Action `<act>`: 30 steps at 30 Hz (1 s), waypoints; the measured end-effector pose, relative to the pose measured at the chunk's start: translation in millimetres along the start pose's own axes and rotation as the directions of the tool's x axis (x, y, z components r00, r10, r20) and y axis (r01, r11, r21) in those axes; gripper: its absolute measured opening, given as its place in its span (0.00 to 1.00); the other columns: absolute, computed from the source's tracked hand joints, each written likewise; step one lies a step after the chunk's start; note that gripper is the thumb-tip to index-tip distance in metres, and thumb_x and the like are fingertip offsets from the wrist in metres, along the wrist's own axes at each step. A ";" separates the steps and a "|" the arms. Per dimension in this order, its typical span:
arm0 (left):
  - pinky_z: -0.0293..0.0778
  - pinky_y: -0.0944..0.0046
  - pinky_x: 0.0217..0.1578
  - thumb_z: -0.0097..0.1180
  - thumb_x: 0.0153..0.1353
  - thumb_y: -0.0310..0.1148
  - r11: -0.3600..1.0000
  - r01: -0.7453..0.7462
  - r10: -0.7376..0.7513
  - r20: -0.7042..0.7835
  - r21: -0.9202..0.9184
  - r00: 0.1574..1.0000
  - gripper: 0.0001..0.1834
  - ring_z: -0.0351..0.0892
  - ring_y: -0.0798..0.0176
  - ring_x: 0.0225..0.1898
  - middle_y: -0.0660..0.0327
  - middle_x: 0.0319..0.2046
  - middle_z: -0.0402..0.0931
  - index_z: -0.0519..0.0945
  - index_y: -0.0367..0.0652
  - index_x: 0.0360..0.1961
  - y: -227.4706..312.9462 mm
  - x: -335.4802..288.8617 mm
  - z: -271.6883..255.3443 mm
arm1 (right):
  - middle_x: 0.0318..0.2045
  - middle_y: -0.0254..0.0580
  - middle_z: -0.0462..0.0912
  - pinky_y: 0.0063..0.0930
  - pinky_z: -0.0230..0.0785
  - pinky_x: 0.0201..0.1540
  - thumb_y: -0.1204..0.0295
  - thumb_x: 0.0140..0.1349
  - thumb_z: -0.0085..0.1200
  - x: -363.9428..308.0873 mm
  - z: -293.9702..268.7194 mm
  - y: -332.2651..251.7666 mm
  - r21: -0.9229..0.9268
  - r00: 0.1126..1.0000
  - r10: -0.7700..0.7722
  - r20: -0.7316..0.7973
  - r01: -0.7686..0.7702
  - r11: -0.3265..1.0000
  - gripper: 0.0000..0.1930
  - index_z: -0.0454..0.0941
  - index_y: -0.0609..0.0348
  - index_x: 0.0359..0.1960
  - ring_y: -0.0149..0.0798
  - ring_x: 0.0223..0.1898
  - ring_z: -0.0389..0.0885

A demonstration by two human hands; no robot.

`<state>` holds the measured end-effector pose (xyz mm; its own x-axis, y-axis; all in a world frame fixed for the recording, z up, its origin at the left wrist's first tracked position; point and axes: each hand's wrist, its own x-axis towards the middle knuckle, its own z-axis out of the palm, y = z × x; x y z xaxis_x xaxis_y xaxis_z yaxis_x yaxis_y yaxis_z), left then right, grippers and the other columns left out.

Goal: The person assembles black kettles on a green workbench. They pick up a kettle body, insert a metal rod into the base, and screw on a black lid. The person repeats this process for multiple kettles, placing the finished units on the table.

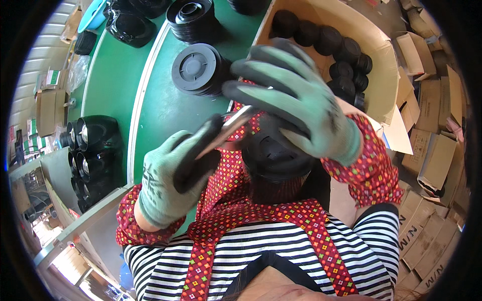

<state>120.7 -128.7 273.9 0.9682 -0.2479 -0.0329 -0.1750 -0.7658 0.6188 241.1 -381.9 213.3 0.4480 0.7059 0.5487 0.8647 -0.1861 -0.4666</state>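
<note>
Wearing a pale green glove with dark palm and fingertips, my left hand [173,173] is closed on a thin flat piece with a shiny edge [230,128]; its exact kind does not show. My right hand [309,110], gloved alike, is raised to the right of that piece, fingers stretched out and somewhat blurred. Just below the right hand, in front of my body, is a round black part [273,158] with slots in its face. The right hand covers part of it, and whether they touch I cannot tell.
A stack of black ribbed discs [195,69] stands on the green table [158,115], another black stack [191,22] behind it. A large cardboard box [386,55] holding black round parts is at right. Glossy black housings [98,150] line the left side; cartons [427,150] fill the far right.
</note>
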 end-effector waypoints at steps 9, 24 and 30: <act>0.70 0.43 0.65 0.64 0.60 0.47 0.706 -0.580 0.667 0.105 -0.407 0.738 0.36 0.78 0.41 0.61 0.43 0.60 0.76 0.78 0.34 0.65 14.5 94.4 29.7 | 0.56 0.48 0.79 0.42 0.74 0.62 0.73 0.69 0.62 -74.4 112.6 99.9 0.679 0.977 0.135 -0.166 0.014 0.734 0.18 0.82 0.56 0.60 0.53 0.56 0.80; 0.74 0.52 0.46 0.65 0.60 0.52 0.892 -0.452 0.435 0.263 0.005 0.861 0.25 0.81 0.53 0.44 0.55 0.43 0.78 0.81 0.44 0.48 91.0 89.0 124.4 | 0.53 0.53 0.82 0.42 0.71 0.64 0.71 0.70 0.61 -45.3 113.0 62.1 0.984 0.984 0.051 0.172 -0.174 0.044 0.14 0.81 0.66 0.53 0.51 0.56 0.81; 0.76 0.43 0.46 0.57 0.71 0.53 0.307 -0.406 0.742 -0.050 -0.861 0.668 0.25 0.83 0.49 0.32 0.57 0.28 0.82 0.86 0.41 0.30 -32.0 79.3 79.7 | 0.42 0.47 0.80 0.46 0.69 0.60 0.64 0.56 0.69 -76.7 26.9 36.8 0.153 0.991 0.132 0.035 -0.136 0.979 0.26 0.79 0.64 0.53 0.53 0.50 0.79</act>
<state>188.8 -171.2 188.9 0.5260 -0.7044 0.4765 -0.2930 0.3759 0.8791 232.5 -424.5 135.4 0.5499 0.6987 0.4577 0.7508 -0.1734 -0.6374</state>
